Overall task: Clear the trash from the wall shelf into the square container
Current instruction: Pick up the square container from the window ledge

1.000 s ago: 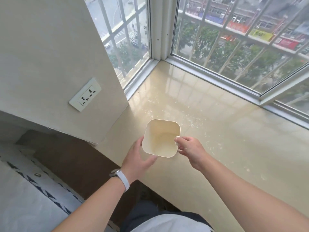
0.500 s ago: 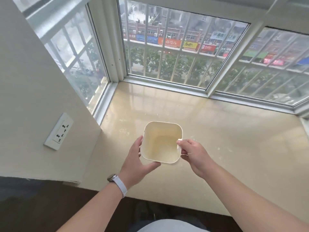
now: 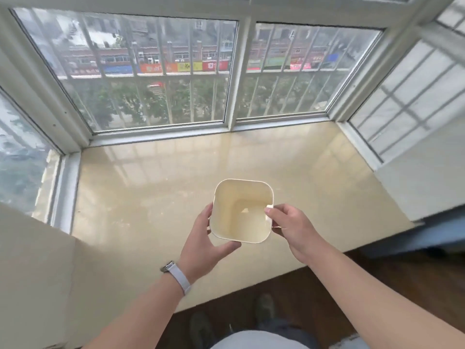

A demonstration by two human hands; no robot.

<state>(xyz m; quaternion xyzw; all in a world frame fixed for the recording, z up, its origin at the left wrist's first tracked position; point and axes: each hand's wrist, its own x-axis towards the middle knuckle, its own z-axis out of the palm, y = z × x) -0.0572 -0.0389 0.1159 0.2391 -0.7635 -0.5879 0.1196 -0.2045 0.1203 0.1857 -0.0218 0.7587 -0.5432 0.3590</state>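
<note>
The cream square container (image 3: 224, 210), round-cornered and open-topped, is held upright at mid-scene, with a small pale scrap (image 3: 244, 210) on its bottom.

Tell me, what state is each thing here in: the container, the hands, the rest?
Container: upright, open-topped, held in both hands over the ledge.
Scrap: lying on the container's bottom.
Left hand: grips the container's near left corner.
Right hand: pinches the container's right rim.
Ledge: glossy, reflecting the window.
</note>
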